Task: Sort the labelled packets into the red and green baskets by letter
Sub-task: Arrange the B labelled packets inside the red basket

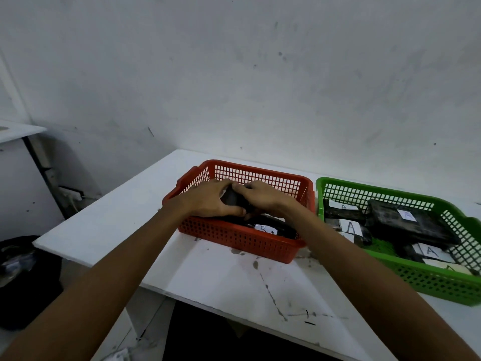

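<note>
Both hands met over the red basket [234, 239] in the head camera's view. The left hand [208, 198] curled around one end of a dark packet [230, 198], thumb beneath and fingers over the top. The right hand [260, 195] clasped the other end with bent fingers. The packet hung between them above the basket's far-left part. Its label was hidden by the hands, so its letter could not be read. Whether it was being laid in or lifted out could not be told.

Below the wrists, in the same basket, lay a second packet [263, 228] whose white label appeared to read B. Just beside the red basket, on the right, stood the green basket [416, 278], holding several A-labelled packets [407, 214], dark with white paper tags. Both baskets sat on a scuffed white tabletop [229, 282] against a stained wall [260, 74].

The held packet looked like a soft, wrapped bundle, dull rather than glossy. It was probably light, somewhat yielding under the fingers and unlikely to break. Its wrapping seemed unlikely to slip in a bare grip. Taking it by the two ends, across its width, appeared sensible. That hold would keep fingers off the paper label, which might crease or peel, and leave the letter open to view for sorting.
</note>
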